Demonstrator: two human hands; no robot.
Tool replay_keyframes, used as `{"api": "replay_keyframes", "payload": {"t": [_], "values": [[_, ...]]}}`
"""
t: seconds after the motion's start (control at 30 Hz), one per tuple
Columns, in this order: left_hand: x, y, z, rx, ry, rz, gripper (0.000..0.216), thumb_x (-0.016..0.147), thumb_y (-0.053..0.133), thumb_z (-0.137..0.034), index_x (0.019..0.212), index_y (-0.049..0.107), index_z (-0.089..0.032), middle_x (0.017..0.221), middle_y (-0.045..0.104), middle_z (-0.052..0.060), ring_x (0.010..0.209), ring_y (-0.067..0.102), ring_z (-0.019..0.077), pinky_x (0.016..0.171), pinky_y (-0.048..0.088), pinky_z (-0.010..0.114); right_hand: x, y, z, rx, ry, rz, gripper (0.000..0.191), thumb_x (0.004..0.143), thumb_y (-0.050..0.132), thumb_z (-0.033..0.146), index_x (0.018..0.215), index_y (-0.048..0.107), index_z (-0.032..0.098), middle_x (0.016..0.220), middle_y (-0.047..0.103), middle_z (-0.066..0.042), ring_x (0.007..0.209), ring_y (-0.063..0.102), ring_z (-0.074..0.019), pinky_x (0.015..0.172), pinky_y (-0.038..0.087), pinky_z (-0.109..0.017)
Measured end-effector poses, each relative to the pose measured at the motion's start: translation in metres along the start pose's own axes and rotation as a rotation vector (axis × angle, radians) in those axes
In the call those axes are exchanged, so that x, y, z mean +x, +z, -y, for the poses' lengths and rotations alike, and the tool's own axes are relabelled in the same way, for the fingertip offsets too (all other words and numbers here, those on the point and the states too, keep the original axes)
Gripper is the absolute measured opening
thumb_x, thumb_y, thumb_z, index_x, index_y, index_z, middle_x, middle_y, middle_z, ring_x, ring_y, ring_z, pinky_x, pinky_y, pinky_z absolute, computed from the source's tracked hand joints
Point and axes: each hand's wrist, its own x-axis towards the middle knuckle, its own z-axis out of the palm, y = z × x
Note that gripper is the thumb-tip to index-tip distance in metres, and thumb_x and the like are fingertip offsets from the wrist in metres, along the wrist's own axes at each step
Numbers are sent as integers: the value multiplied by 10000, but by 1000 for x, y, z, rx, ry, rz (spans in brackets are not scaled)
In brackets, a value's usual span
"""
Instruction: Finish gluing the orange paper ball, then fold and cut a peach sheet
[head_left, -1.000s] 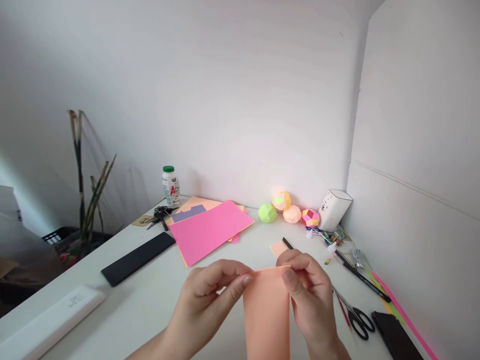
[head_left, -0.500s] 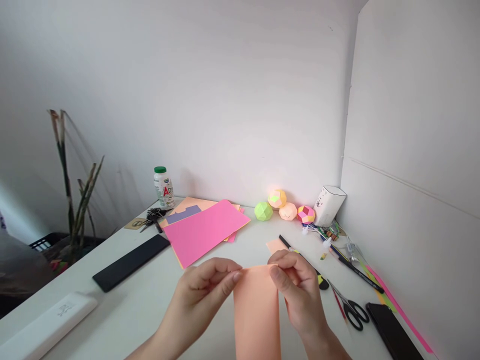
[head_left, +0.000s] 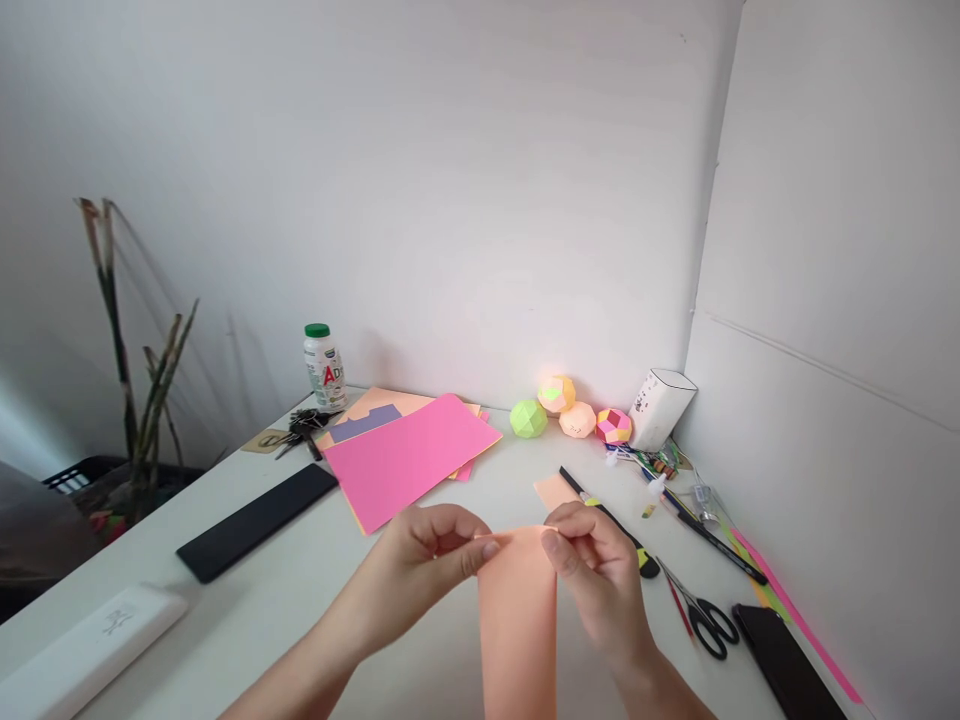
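Observation:
A sheet of orange paper [head_left: 519,620] hangs between my hands at the bottom centre, its lower end cut off by the picture edge. My left hand [head_left: 427,565] pinches the top left corner between thumb and fingers. At the top right corner, my right hand [head_left: 596,575] grips the paper in the same way. The top edge bows slightly between the two pinches. Just beyond my right hand lie a small orange paper piece [head_left: 553,492] and a black-and-yellow cutter knife [head_left: 611,515], partly covered by the fingers.
Pink paper [head_left: 412,460] lies on other sheets near the wall. Faceted paper balls [head_left: 529,419] stand at the back, beside a white box [head_left: 663,408]. Scissors [head_left: 711,622] and a phone [head_left: 784,655] lie right; a black flat bar [head_left: 259,520] and a white case [head_left: 97,640] lie left.
My left hand has shifted slightly toward my right hand, and the paper looks narrower and more bowed at its top edge. The camera view has moved a little.

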Motion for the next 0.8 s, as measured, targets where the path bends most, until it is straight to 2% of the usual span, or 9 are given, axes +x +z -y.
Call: {"api": "replay_keyframes", "payload": {"t": [0.2, 0.37, 0.53, 0.8], "values": [[-4, 4, -3, 110, 49, 25, 310, 817, 615, -449, 704, 662, -164, 656, 651, 28, 621, 551, 133, 588, 449, 242, 3, -5, 4, 27, 69, 19, 165, 825, 666, 280, 708, 573, 210, 665, 522, 15, 643, 486, -129, 602, 421, -262], [-6, 6, 4, -18, 8, 29, 262, 803, 647, -435, 814, 666, -174, 784, 692, 53, 702, 609, 164, 628, 487, 265, 3, -6, 4, 29, 96, 37, 160, 818, 673, 273, 705, 577, 212, 667, 530, 11, 656, 494, -138, 630, 433, -281], [-1, 12, 8, -170, -34, 30, 241, 789, 677, -398, 710, 661, -171, 666, 671, 21, 624, 600, 135, 591, 489, 239, 5, -7, 4, 47, 108, 42, 158, 804, 685, 275, 689, 594, 217, 653, 534, 18, 658, 493, -139, 627, 420, -277], [-1, 11, 7, -173, -36, 39, 214, 786, 691, -363, 698, 678, -168, 644, 667, 11, 600, 590, 117, 582, 483, 224, 5, -7, 7, 94, 119, 47, 144, 792, 699, 269, 682, 618, 226, 641, 529, 26, 660, 488, -132, 624, 408, -266]]}}
